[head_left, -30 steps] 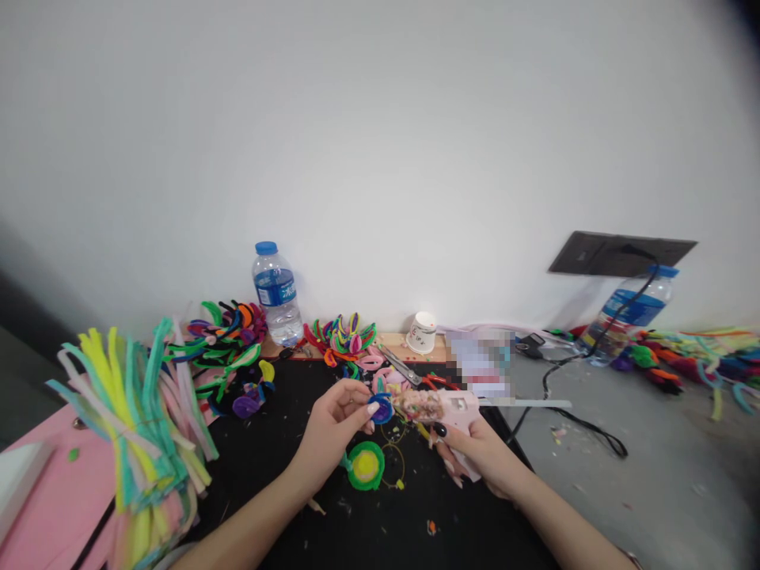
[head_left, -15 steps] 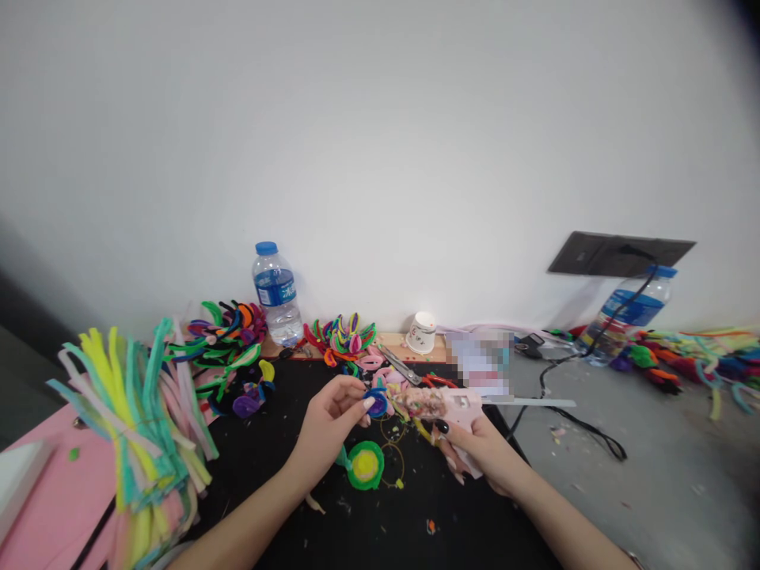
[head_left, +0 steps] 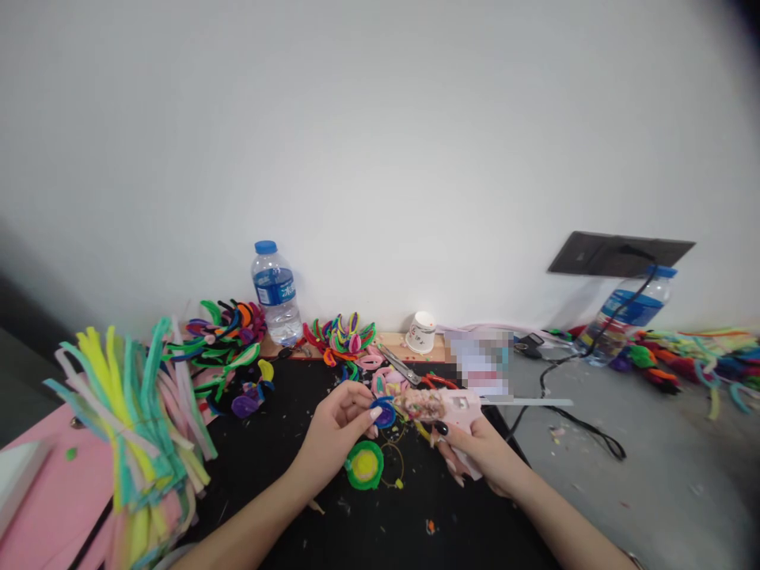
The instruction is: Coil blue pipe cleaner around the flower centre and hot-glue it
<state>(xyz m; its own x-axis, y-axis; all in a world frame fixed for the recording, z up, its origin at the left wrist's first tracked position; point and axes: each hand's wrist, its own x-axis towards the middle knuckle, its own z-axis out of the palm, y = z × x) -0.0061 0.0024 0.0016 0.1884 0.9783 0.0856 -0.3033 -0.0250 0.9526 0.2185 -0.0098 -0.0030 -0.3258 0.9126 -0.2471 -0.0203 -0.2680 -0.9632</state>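
Observation:
Between the thumb and fingers of my left hand [head_left: 347, 418] is a small blue pipe-cleaner disc [head_left: 385, 412], its flat side turned up. My right hand [head_left: 472, 451] is wrapped round the handle of a pale pink glue gun [head_left: 460, 410], whose nozzle end points left at the disc. Whether the nozzle touches the disc, I cannot tell. Below my left hand lies a green and yellow pipe-cleaner disc [head_left: 364, 465] on the black mat [head_left: 356, 530]. Beside it rests a thin gold ring [head_left: 393, 465].
A bundle of pastel pipe cleaners [head_left: 134, 443] stands at the left. Behind the hands are scissors [head_left: 399, 364], red-handled pliers [head_left: 438, 381], a paper cup [head_left: 421, 332] and a water bottle [head_left: 275, 293]. A black cable [head_left: 585, 427] crosses the grey table at right.
My left hand has shifted slightly right and turned the blue disc so that its face shows more. The glue gun stays almost in place.

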